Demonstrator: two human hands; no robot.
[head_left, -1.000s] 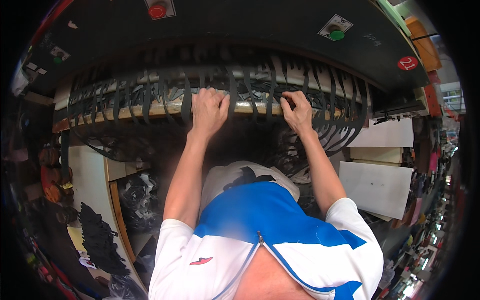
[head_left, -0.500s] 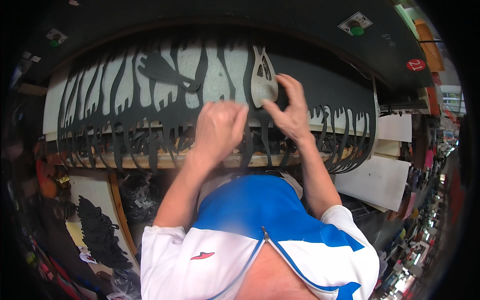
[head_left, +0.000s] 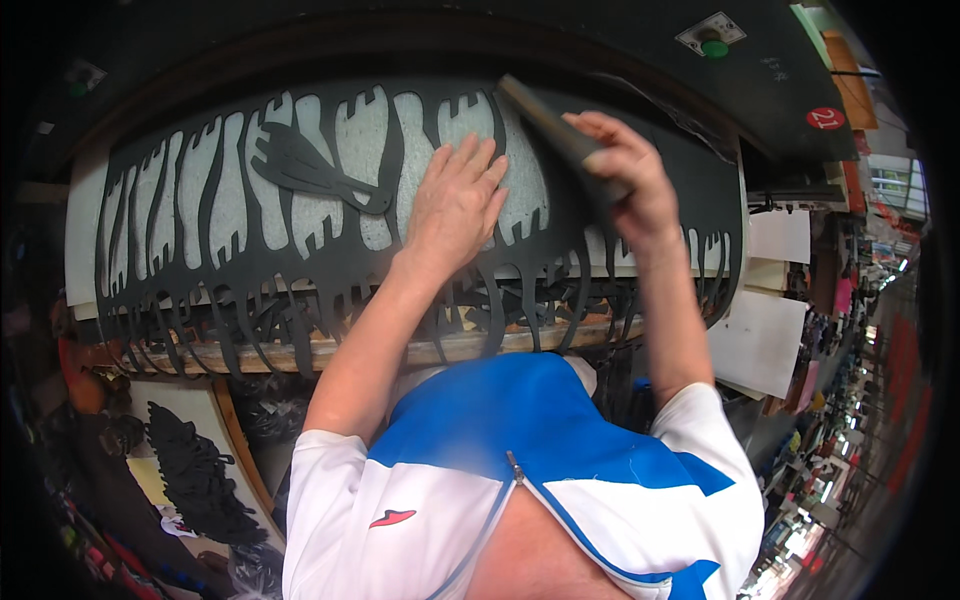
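My right hand (head_left: 640, 185) grips a metal cutting die (head_left: 546, 120), seen edge-on and tilted up off the sheet. My left hand (head_left: 455, 205) lies with its fingers stretched out on a dark sheet (head_left: 690, 185) that is full of foot-shaped, notched cut-outs. A pale board (head_left: 85, 225) shows under the sheet and through the holes. Left of my left hand, dark cut pieces (head_left: 315, 175) with notched ends lie on the sheet.
Sheet strips hang over the wooden front edge (head_left: 400, 355), with dark scraps behind them. A dark machine beam with a green button (head_left: 714, 48) spans the far side. A heap of black cut pieces (head_left: 200, 475) lies at lower left, and white sheets (head_left: 760, 340) at right.
My right hand has lifted the die from the sheet and turned it on edge, moving right. A foot-shaped hole shows there. My left hand has opened from a curled shape and lies flat.
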